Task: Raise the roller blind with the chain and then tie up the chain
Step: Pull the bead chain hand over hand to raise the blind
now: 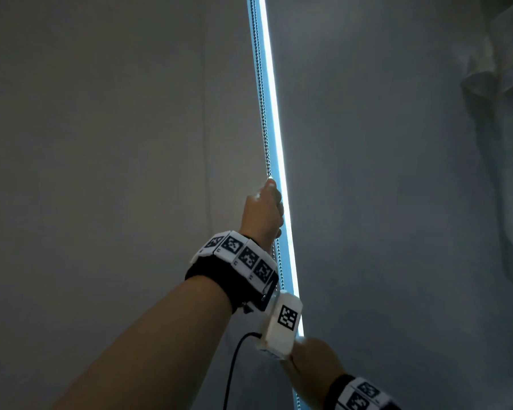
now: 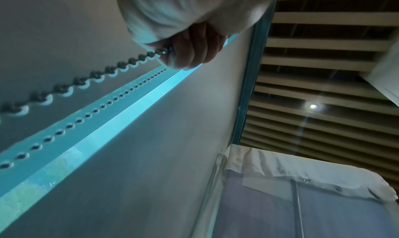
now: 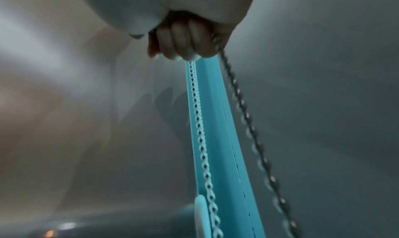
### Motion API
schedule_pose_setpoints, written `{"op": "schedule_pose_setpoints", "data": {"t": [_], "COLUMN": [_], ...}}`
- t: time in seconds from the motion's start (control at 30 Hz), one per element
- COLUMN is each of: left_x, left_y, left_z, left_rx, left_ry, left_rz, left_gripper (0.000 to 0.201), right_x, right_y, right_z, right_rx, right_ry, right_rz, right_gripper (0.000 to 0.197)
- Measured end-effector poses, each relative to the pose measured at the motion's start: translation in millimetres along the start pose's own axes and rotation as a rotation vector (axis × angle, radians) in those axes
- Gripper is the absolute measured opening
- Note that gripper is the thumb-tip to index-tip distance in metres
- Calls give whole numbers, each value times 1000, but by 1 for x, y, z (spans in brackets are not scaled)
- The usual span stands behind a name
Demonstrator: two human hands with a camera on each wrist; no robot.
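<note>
Roller blind [image 1: 382,173]: fills the right half of the head view, fully lowered as far as you can see; only a thin bright strip of window [image 1: 271,84] shows along its left edge, so raising looks barely begun.

Wall [image 1: 101,143]: left half of the frame, plain, bordering that strip.

Chain [image 1: 262,113]: a beaded loop hanging as two strands down the centre, just beside the bright strip. One strand is yours to pull; the other should run free.

Left hand [image 1: 264,211]: centre of the frame, raised high, fingers curled tight round the chain. Held high, likely so you get a long downward pull.

Right hand [image 1: 314,359]: lower centre, partly hidden behind your left wrist camera. The right wrist view shows its fingers [image 3: 183,41] closed round the chain below the left, probably steadying the slack.

Tying up: not yet started.
</note>
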State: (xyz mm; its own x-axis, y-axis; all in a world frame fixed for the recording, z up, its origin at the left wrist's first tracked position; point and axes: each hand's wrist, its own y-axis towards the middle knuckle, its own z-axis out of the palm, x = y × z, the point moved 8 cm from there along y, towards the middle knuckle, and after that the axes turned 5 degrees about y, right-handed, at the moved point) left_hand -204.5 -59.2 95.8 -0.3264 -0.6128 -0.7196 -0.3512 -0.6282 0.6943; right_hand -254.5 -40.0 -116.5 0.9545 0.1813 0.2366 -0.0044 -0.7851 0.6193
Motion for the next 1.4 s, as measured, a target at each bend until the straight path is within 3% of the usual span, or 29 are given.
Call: {"op": "schedule_pose_setpoints", "data": {"t": [0.1,0.23,0.33,0.47,0.7,0.8,0.87,0.93,1.07,1.13,1.2,1.27,1.4], "left_x": [-4,-11,-5,14,72,104,115,118,106,106,105,96,58], "left_y": [-2,-3,-9,-29,-77,-96,-103,-105,-101,-98,-93,-83,-46], "left_z": [-2,-13,-19,-16,-7,-2,-1,-1,4,3,-2,-9,-17], "left_rx": [32,46,72,147,227,335,367,393,504,541,475,377,170], "left_ry": [8,116,243,282,518,551,656,746,881,730,421,155,59], "left_rz": [31,138,192,213,167,87,109,135,167,86,-103,-195,-74], "left_gripper": [42,41,39,38,46,24,20,26,37,29,21,27,41], "right_x": [0,-21,-11,22,61,68,68,65,67,68,63,54,36], "right_y": [3,21,43,70,102,107,111,114,108,102,96,91,78], "right_z": [-20,-61,-99,-139,-170,-181,-186,-186,-185,-185,-182,-173,-141], "right_rx": [-139,-450,-540,-511,-392,-347,-346,-368,-466,-480,-486,-484,-418], "right_ry": [122,505,673,674,761,924,959,906,727,629,578,529,482], "right_rz": [7,97,89,0,-53,-30,-20,-16,-138,-189,-210,-219,-234], "right_gripper": [72,40,36,44,41,38,32,24,40,40,40,39,29]}}
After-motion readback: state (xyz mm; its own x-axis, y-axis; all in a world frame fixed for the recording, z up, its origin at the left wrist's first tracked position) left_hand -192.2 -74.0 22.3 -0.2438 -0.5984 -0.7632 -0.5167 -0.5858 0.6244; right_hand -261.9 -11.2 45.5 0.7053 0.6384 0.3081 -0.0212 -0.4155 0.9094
